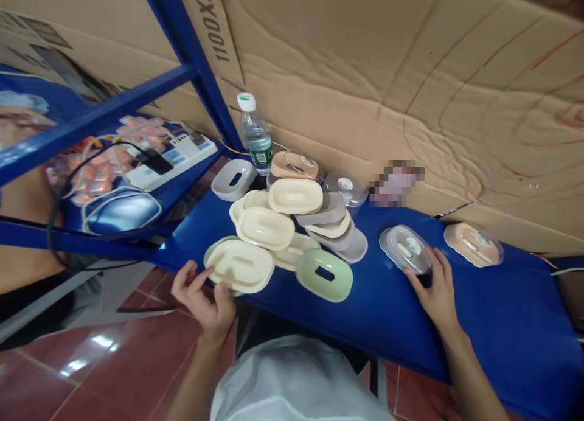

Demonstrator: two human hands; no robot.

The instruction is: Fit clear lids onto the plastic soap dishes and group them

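My left hand point(204, 296) is at the table's front edge, fingers apart and bent, beside a cream oval lid point(241, 264) that lies over a green piece. To the right, my right hand point(435, 290) has its thumb and fingers round the near right side of a grey oval box point(405, 249) with a clear cover, which sits on the table. Between the hands lie a green tray point(324, 275) with a slot and a loose pile of cream lids point(266, 228) and grey pieces point(353, 243).
On the blue table point(387, 314) are a peach box point(473, 245) at the right, a grey tray point(233, 179), a water bottle point(257, 135) and a clear cover point(345, 190) at the back. A blue metal frame point(98, 117) and a power strip point(171, 163) are at the left.
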